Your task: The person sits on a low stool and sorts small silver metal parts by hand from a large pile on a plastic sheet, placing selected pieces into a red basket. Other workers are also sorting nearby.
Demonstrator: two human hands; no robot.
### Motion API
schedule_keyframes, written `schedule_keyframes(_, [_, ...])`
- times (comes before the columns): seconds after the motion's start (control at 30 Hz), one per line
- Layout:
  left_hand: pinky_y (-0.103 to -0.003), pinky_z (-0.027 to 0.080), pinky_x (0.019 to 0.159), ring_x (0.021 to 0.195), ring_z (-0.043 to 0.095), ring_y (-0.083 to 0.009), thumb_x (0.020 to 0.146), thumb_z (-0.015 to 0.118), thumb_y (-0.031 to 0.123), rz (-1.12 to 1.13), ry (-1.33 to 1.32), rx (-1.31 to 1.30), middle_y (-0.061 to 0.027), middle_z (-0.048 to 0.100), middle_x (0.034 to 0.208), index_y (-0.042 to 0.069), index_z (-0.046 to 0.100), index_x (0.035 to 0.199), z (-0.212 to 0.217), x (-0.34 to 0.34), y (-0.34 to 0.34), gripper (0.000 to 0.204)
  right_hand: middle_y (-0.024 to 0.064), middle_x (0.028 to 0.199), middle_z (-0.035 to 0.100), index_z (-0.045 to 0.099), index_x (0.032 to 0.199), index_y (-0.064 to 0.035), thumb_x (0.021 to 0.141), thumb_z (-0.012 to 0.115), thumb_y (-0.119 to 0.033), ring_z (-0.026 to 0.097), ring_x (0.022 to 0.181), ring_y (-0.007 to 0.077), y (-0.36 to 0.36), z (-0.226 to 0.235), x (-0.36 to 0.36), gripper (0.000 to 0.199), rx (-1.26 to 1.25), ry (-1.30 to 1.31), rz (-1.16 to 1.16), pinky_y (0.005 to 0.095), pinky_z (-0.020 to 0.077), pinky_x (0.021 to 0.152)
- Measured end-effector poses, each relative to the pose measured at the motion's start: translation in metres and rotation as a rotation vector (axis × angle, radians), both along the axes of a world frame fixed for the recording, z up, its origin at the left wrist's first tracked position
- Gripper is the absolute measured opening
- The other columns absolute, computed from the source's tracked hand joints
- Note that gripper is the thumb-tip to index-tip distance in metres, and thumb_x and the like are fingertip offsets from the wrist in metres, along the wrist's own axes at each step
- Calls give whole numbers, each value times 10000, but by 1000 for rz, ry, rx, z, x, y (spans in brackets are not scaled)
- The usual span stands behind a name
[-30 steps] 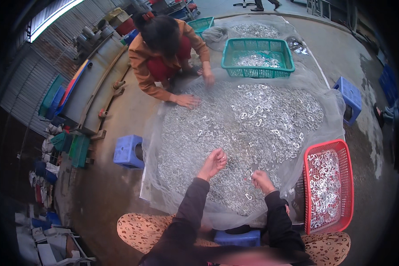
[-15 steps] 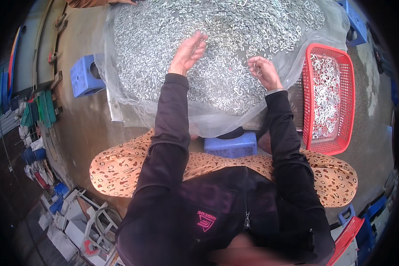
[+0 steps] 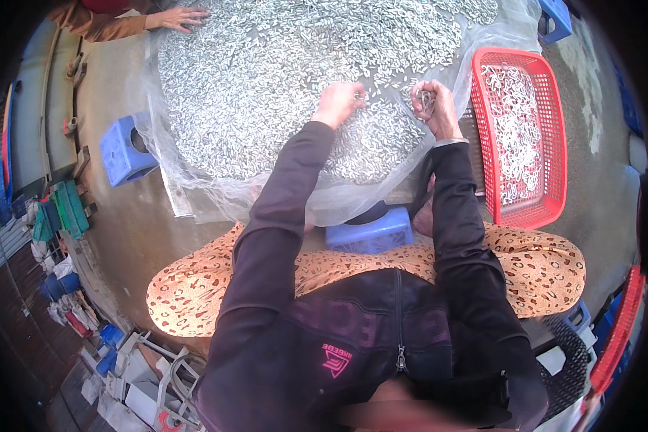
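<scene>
Small looped silver metal pieces [image 3: 266, 86], like hooks or links, lie spread thickly over a raised surface covered with translucent sheeting [image 3: 230, 189]. My left hand [image 3: 338, 105] is over the pile's near part, its fingers pinched on one such piece [image 3: 361, 96]. Just to the right, my right hand [image 3: 439, 109] is curled with its palm side turned up and in. Several metal hooks [image 3: 425, 101] show between its fingers and palm. The exact shape of each piece is too small to make out.
To the right stands a red perforated basket [image 3: 559, 137] partly filled with looped metal pieces [image 3: 515, 129]. Blue plastic stools [image 3: 124, 150] stand around the sheeting, one just before me. At the far left, another person's hand [image 3: 176, 18] rests on the pile's edge.
My left hand has moved right and nearer, close to my right hand, and now pinches a piece. Metal pieces show more plainly in my right hand. The other person's hand has come further into view.
</scene>
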State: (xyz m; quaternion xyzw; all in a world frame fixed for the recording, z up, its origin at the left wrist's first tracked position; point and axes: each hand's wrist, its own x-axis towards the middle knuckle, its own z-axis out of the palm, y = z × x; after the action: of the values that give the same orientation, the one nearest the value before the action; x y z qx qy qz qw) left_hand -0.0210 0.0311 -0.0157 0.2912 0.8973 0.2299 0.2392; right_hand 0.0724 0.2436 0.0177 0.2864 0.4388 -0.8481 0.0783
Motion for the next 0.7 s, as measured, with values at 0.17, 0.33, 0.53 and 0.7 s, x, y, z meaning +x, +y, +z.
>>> schedule_keyframes(0.17, [-241,413,588,665,518,-46,810,687,171,275,-394,465,57,597,719,74,672,893,20,-16,-44,128,-48,567,480,582,680,-108,795,656,-436,386,454,49,-22,-9,-3,355,343,-12,333,216,250,402])
schedule_keyframes(0.33, [-191,226,436,481,317,5,853,652,215,450,-535,442,86,529,628,55,675,922,41,-13,-58,176,188,858,655,661,853,-39,688,717,-323,640,860,346,-89,-39,22,333,1412,-6,891,442,499,767])
schedule_keyframes(0.53, [-183,309,436,577,420,-73,877,574,197,580,-982,1090,12,472,709,52,585,884,64,-17,-69,145,132,747,624,611,792,-12,748,597,-180,622,704,261,-90,-40,13,174,1167,14,741,381,490,623])
schedule_keyframes(0.7, [-195,395,468,635,533,-150,847,569,177,569,-1124,1276,-75,541,856,64,550,889,49,-24,-72,122,36,732,504,457,695,-48,742,549,-113,442,557,110,-36,1,-4,122,-269,366,259,232,348,428])
